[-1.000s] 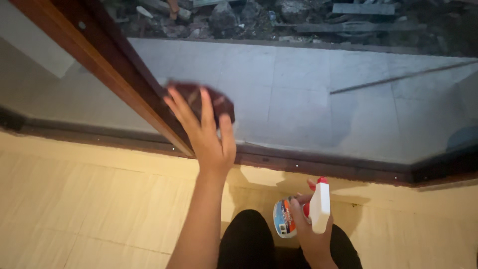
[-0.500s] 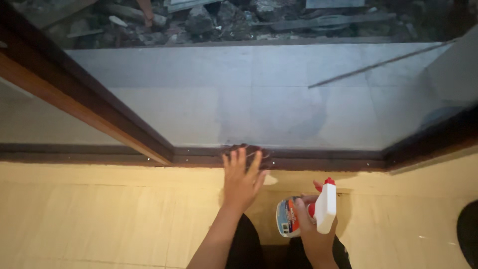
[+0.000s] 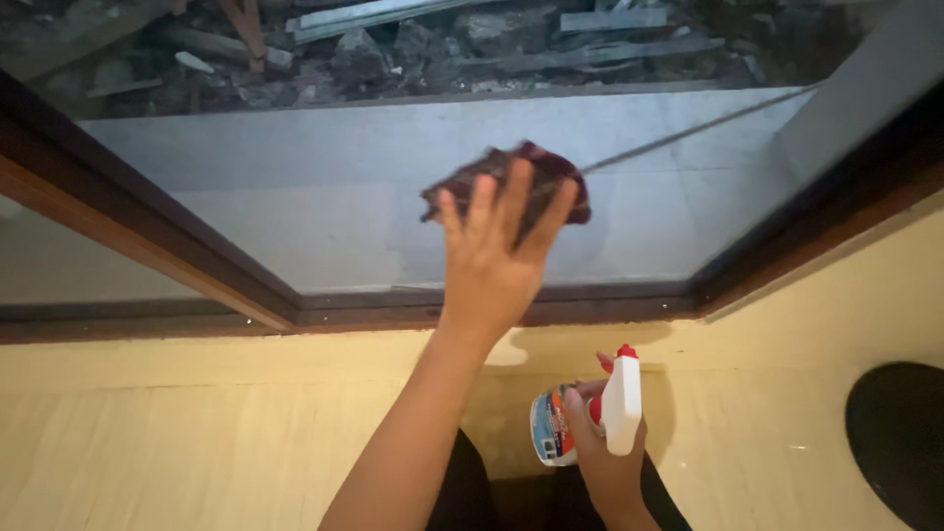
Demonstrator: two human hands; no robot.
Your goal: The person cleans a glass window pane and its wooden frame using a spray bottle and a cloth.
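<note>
Head view, read from left to right, with every place given relative to the glass pane [image 3: 324,197]. At the pane's left edge we see a brown wooden frame post [image 3: 138,236] running diagonally; along its lower edge lies a dark sill rail [image 3: 590,300], and below that rail a pale yellow tiled floor [image 3: 197,442]. Against the middle of the pane our left hand [image 3: 497,265] is raised, palm flat to the glass, fingers [image 3: 480,211] spread wide and extended rather than curled; under them it presses a dark reddish cloth [image 3: 551,177], which lies flat on the glass and shows above and to the right of the fingertips; the hold is by pressure only, not by a closed grasp. Below the pane, over the floor and just right of the left forearm, our right hand [image 3: 600,452] is wrapped around a spray bottle [image 3: 556,428] with a coloured label, a white trigger head [image 3: 621,403] and a red nozzle tip; its fingers are closed about the neck, the index finger near the trigger, though we cannot tell whether it is squeezing. Through the pane, beyond its upper edge, we see grey paving and rubble [image 3: 442,44]; below the pane's right corner a dark round object [image 3: 900,438] sits on the floor.
</note>
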